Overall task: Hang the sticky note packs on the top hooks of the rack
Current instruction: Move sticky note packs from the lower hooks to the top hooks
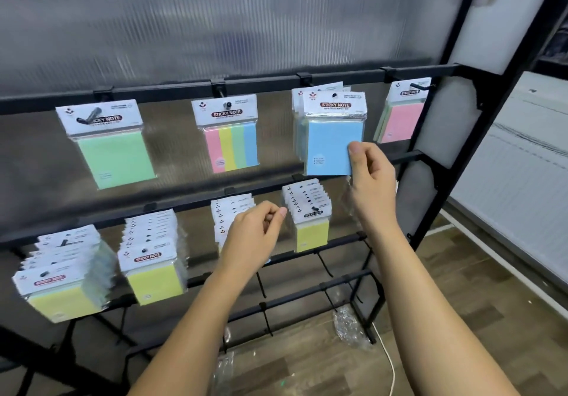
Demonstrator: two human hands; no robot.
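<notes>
Head view: the right hand point(370, 174) pinches the lower right corner of a blue pack point(333, 137), thumb on its front face, the other fingers curled behind. That pack hangs foremost in a small bunch on the third top hook point(333, 92) of the black rack point(436, 162), just up and left of the thumb. Further left of those fingers, a striped pack point(230, 136) hangs on the second top hook and a green pack point(113, 149) on the first; to their right, a pink pack point(402, 119) sits on the fourth.

The left hand point(255, 236) is lower, its fingers curled with thumb and forefinger tips pressed together; whether anything is held between them I cannot tell. Just right of those fingertips hangs a thick row of yellow packs point(310, 223) on a lower hook, and another row sits partly hidden behind the hand. More yellow stacks point(153, 266) hang well to its left
</notes>
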